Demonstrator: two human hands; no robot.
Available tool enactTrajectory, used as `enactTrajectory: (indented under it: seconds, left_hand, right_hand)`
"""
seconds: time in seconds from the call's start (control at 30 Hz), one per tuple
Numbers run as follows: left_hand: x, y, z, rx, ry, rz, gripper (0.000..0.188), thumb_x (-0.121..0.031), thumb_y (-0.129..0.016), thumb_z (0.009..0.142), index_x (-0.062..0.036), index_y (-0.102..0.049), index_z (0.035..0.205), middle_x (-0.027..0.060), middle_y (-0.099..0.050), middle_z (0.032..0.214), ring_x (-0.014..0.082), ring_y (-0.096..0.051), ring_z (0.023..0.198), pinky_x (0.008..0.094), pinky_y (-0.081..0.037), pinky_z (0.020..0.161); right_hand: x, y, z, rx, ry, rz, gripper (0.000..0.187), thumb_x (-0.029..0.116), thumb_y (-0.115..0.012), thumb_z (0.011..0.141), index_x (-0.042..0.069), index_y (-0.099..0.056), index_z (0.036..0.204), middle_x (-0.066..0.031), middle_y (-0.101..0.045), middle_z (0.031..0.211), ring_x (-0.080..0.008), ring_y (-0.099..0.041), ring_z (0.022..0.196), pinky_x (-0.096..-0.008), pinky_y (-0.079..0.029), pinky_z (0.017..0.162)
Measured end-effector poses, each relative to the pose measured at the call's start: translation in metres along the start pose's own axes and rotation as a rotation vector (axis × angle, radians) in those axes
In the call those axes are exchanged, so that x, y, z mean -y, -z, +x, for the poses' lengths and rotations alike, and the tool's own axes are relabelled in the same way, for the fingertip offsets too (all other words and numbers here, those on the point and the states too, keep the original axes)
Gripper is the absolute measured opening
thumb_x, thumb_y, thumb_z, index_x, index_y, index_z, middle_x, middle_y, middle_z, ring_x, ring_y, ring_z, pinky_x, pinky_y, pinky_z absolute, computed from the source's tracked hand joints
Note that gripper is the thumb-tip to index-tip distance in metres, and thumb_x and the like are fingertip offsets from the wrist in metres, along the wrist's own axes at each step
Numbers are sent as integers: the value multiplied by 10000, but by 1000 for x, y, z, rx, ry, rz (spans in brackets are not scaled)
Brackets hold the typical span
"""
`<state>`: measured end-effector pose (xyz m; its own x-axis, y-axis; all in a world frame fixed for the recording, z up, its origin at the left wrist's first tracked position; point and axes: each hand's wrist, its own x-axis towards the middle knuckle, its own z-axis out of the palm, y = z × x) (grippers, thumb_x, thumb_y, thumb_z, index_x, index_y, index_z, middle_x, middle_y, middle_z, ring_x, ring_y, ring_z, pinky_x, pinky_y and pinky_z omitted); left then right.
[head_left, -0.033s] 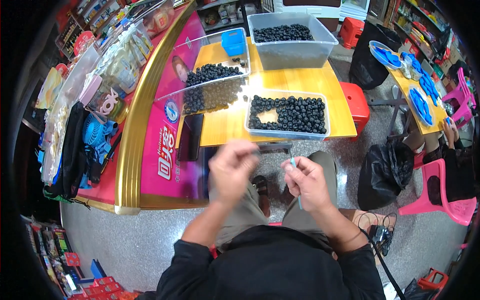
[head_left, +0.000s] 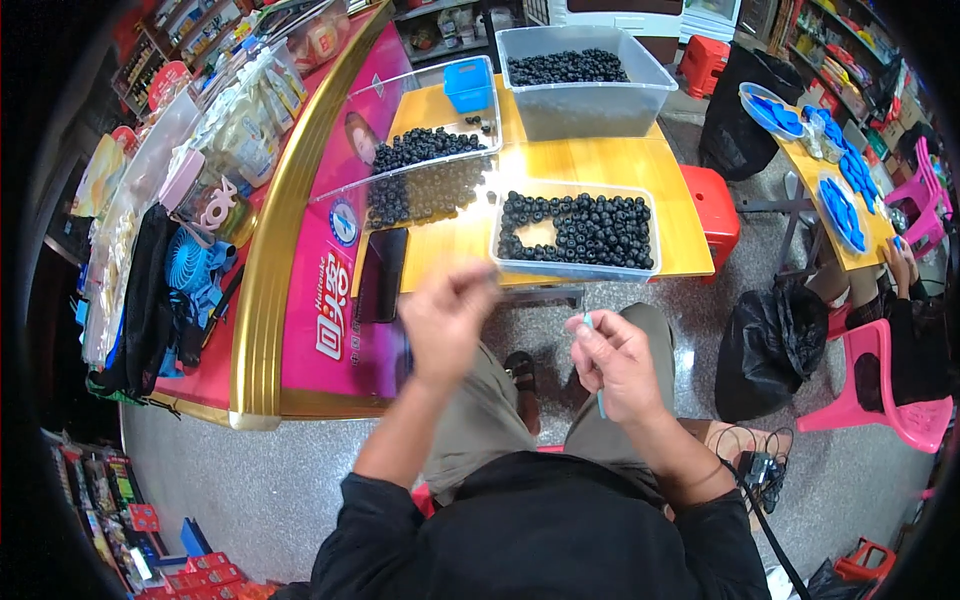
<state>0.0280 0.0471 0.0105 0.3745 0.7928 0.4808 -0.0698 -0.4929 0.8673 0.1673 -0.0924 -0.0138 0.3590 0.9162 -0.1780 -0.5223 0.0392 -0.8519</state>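
Note:
My right hand (head_left: 612, 362) is closed around a thin light-blue stick (head_left: 588, 320), which shows above the thumb and again below the fingers. My left hand (head_left: 445, 325) hovers to its left, just short of the table's near edge. Motion smears its fingers, so I cannot tell whether they hold anything. In front of the hands, a shallow clear tray (head_left: 575, 268) holds many small black round pieces (head_left: 600, 228), several showing a hole in the middle. A bare patch shows at the left of that tray.
On the yellow table (head_left: 440, 275) are a clear bin (head_left: 600, 120) of black pieces, a clear lidded-looking container (head_left: 497, 110) and a blue cup (head_left: 467, 85). A dark phone-like slab (head_left: 382, 275) stands by the pink counter (head_left: 300, 370). A red stool (head_left: 712, 210) is at right.
My left hand has moved left and slightly up, away from my right hand. My right hand and the stick have barely moved.

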Motion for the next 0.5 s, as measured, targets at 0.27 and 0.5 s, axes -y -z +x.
enactTrajectory:
  seconds: [0.27,0.5]
  left_hand:
    - [49,64,164,-160,-407,635,312,59,-675,720,-1,-645,1025,93,-585,858,177,-580,678,287,-484,620]
    - [60,-55,97,534,-331,719,102,-62,-651,757,-19,-620,844,147,-598,861,343,-606,802,420,-484,721]
  right_hand:
    - [4,10,12,-67,53,59,135,163,-518,957,34,-543,984,-16,-506,637,-45,-388,462,-182,-282,388]
    - [4,27,24,-112,36,105,134,163,-516,959,34,-553,967,-15,-504,627,-50,-390,461,-184,-282,392]
